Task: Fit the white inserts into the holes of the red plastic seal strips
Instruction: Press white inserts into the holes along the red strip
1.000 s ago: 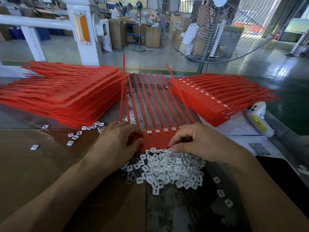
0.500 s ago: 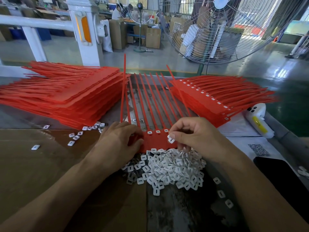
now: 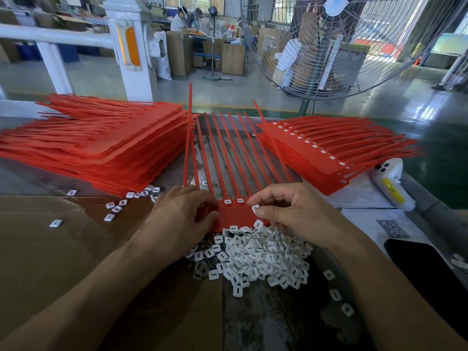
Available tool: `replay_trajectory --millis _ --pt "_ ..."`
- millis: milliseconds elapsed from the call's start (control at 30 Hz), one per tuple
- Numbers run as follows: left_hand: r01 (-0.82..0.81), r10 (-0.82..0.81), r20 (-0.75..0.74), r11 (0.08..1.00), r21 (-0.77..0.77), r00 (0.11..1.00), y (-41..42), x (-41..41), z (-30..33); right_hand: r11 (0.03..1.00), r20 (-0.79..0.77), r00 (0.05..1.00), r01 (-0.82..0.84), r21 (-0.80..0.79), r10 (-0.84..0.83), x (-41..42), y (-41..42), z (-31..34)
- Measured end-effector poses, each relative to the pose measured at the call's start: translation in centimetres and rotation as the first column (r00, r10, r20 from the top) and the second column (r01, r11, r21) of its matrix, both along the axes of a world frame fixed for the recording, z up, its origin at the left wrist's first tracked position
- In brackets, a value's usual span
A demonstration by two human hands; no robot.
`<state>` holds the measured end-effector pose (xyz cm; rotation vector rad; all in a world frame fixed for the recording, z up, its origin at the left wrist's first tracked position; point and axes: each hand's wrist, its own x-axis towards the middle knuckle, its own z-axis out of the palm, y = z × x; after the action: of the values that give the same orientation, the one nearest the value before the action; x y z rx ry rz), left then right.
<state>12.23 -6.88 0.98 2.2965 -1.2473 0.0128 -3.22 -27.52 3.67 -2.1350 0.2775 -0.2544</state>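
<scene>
Left hand [image 3: 181, 219] laid palm down on the left part of a flat red plastic sheet of joined seal strips [image 3: 234, 215], fingers loosely curled over its edge and pressing it to the bench; nothing pinched that can be made out. Right hand [image 3: 291, 211] raised just above the sheet's right end, thumb and forefinger closed on one small white square plastic insert [image 3: 255, 208], remaining fingers curled in behind. Two white inserts already seated in the row of holes [image 3: 234, 200] along the sheet's head, between the two hands (others along that row hidden under the hands). Long red tails of the sheet fanning away from the person, one at the left edge standing nearly upright.

Directly nearer the person than the sheet, touching its near edge, a heaped pile of loose white square inserts [image 3: 255, 257] on the dark worn bench top [image 3: 266, 320]. Scattered strays left of the left hand on the brown cardboard sheet [image 3: 50, 262], and a few more lying right of the pile.

Left, a tall stack of red seal-strip sheets [image 3: 106, 150], no white showing in its holes. Right, a lower stack of red sheets with white inserts fitted [image 3: 319, 153] in a line along the top. Beside that stack, a white plastic handheld device with a yellow label [image 3: 390, 183] resting on white paper, a printed code square near it.
</scene>
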Motion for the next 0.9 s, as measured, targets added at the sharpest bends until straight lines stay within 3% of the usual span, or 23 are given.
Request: replay_trajectory --millis 467,633,767,900 --pt "0.005 -0.005 0.005 1.000 -0.002 1.000 -0.1 0.1 -0.1 0.979 0.127 0.985 0.094 0.182 -0.119 0.1 -0.6 -0.4" --pt "0.005 -0.005 0.008 1.000 0.007 1.000 -0.2 0.1 -0.1 0.932 0.190 0.953 0.166 0.324 -0.236 0.3 -1.2 -0.6" --pt "0.002 -0.002 0.006 1.000 0.012 1.000 -0.2 0.2 -0.2 0.908 0.204 0.923 0.246 0.340 -0.327 0.4 -1.7 -0.5" --pt "0.005 -0.005 0.008 1.000 0.012 1.000 -0.2 0.2 -0.2 0.843 0.206 0.836 0.434 0.318 -0.508 0.2 -2.9 -0.5"
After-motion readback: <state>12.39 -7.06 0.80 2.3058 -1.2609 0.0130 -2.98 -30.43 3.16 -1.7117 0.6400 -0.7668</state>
